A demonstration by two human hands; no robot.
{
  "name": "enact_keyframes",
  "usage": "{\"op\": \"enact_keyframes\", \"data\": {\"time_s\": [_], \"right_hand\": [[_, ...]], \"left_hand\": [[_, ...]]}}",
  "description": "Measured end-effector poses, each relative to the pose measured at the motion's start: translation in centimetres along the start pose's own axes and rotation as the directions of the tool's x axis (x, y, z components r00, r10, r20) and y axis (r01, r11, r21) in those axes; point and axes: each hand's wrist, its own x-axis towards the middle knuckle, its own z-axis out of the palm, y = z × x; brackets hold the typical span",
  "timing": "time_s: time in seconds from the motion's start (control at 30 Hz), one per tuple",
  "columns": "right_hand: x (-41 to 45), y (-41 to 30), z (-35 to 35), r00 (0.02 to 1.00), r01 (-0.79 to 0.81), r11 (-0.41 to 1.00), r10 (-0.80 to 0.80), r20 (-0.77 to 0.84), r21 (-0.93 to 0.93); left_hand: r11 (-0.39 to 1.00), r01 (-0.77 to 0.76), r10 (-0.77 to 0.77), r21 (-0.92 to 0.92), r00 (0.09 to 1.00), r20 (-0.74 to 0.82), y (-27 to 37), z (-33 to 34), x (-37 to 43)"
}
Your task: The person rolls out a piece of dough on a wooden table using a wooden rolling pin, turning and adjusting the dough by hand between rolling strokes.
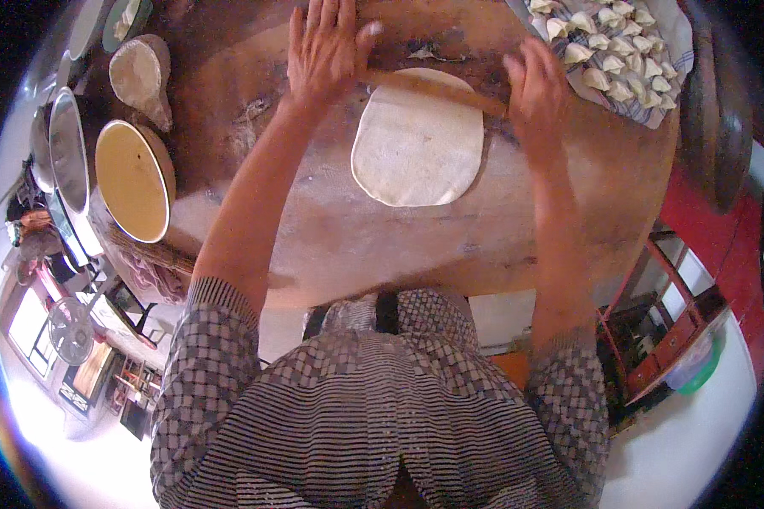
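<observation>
A flat, rounded sheet of dough (418, 153) lies on the wooden table. Across its far part runs a wooden rolling pin (436, 88), slightly tilted and blurred. My left hand (323, 54) is at the pin's left end, palm down with the fingers stretched out. At the other end is my right hand (538, 92), its fingers extended and loosely bent, also blurred. Neither hand has its fingers wrapped round the pin. How the palms press on the pin's ends is hidden beneath them.
Many folded dumplings (613, 63) sit on a checked cloth (654, 118) at the upper right. A yellow enamel basin (134, 181), a gourd scoop (141, 73) and a metal basin (70, 153) stand at the left. The wooden table (382, 248) has a curved edge near my body.
</observation>
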Motion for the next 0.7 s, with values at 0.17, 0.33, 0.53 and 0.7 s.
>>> {"op": "enact_keyframes", "data": {"time_s": [0.17,0.33,0.53,0.7], "right_hand": [[-0.6,-0.3,-0.6,0.996,-0.084,0.995,0.081,0.046,0.061],[-11.2,-4.3,-2.3,0.992,-0.073,0.988,0.086,0.088,-0.136],[-16.6,-4.4,-3.5,0.991,-0.027,0.999,0.030,0.128,-0.031],[-10.3,-3.8,-2.6,0.999,-0.033,0.998,0.034,0.029,-0.052]], "left_hand": [[0.998,0.051,-0.054,-0.040,0.996,-0.077,0.4,0.2,-0.8],[0.994,0.084,-0.076,-0.072,0.992,0.102,3.1,-3.5,-10.5],[0.996,0.059,-0.045,-0.070,0.980,0.192,3.3,-5.6,-15.7],[0.999,0.007,-0.006,-0.052,0.999,0.033,2.9,-3.0,-10.0]]}}
